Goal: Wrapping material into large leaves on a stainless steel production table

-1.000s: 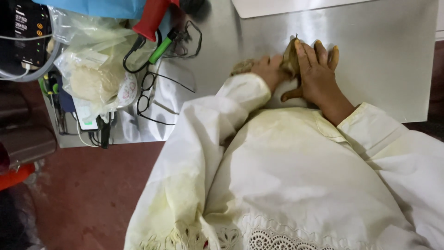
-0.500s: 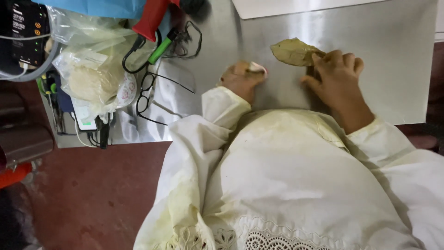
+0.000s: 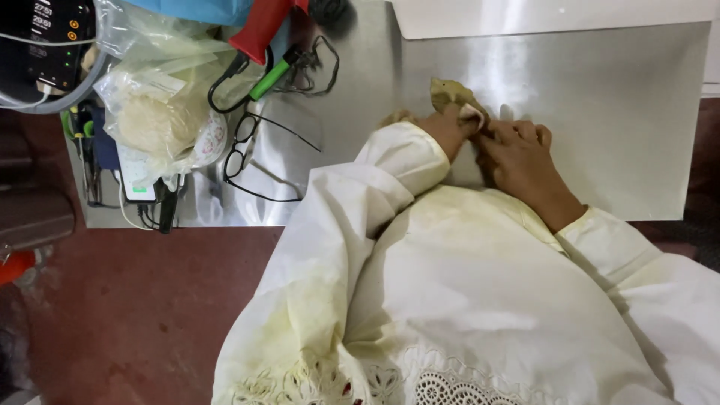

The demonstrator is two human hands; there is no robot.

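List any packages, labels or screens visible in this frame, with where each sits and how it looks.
Dark device with lit screen: top left corner, black body, small orange and white readouts.
Clear plastic bags: left on the metal table, crumpled, holding pale yellowish contents.
Phone: under the bags at the table's near edge, pale screen with a green spot.
No signs visible.

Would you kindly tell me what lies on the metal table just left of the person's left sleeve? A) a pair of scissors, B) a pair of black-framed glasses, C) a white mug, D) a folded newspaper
B: a pair of black-framed glasses lies with its arms spread on the metal table, between the plastic bags and the white left sleeve.
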